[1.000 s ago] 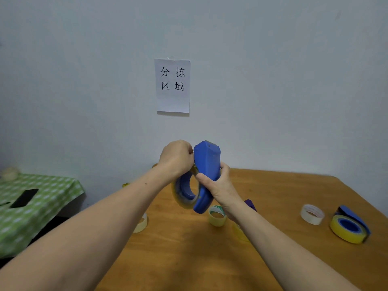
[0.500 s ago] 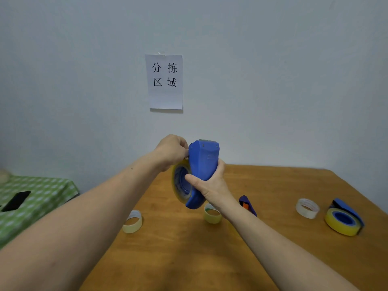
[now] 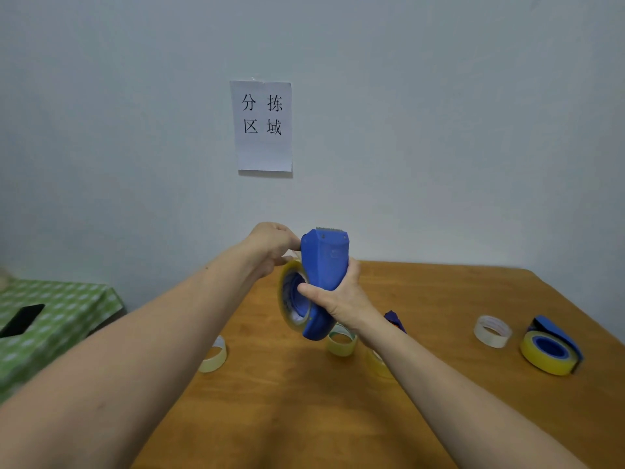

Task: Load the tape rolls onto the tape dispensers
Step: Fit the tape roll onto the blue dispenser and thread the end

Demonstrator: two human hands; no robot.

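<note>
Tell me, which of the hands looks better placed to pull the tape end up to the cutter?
Probably the left hand. Its fingers are already at the top of the tape roll, right beside the blue dispenser head and its toothed blade. The right hand is wrapped around the dispenser body, steadying it.

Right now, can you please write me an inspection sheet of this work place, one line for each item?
Surface: wooden table, bare in the near part.
Job's things: blue dispenser with a yellowish roll on it, held in the air; second loaded dispenser lying at the right; white roll beside it; loose rolls at left and centre.
Clutter: small dark blue thing, partly hidden.
Hands: right hand grips the dispenser; left hand pinches at its top edge.
Cables: nothing seen.
Surroundings: paper sign on the wall; phone on a green cloth.
</note>
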